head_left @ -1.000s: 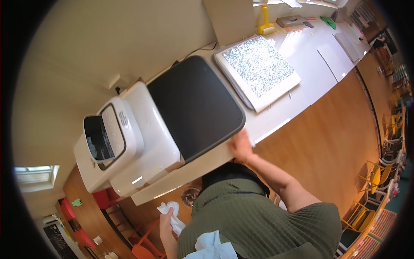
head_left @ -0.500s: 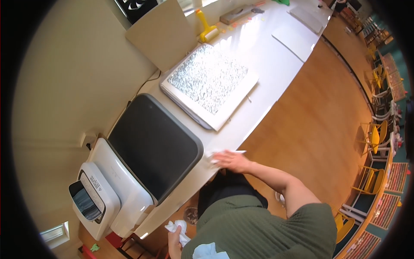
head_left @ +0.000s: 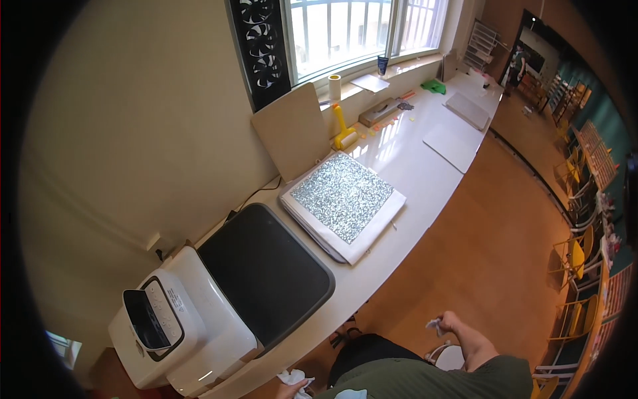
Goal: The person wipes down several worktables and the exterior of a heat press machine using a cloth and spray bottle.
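My right hand (head_left: 450,322) is raised over the brown floor, away from the counter edge, its fingers pinched on a small crumpled white tissue (head_left: 433,324). Low in the picture, beside the counter's front edge, my left hand (head_left: 290,389) is closed around a larger bunched white tissue (head_left: 296,378). Both tissues look like thin paper. Nearest to the left hand on the counter (head_left: 379,292) stands a white machine (head_left: 209,319) with a control panel and a broad flat black plate (head_left: 266,266).
Beyond the plate lies a silver glitter sheet (head_left: 342,193) on a white stack. A tan board (head_left: 292,130) leans on the wall beside a yellow roller (head_left: 344,130). Farther along are a grey box (head_left: 380,112), flat boards (head_left: 455,143) and a green cloth (head_left: 434,86). Yellow chairs (head_left: 573,256) line the right side.
My right hand has left the counter's front edge with its tissue and moved right, over the floor. My left hand keeps its tissue. The view has tilted up, bringing the window into sight.
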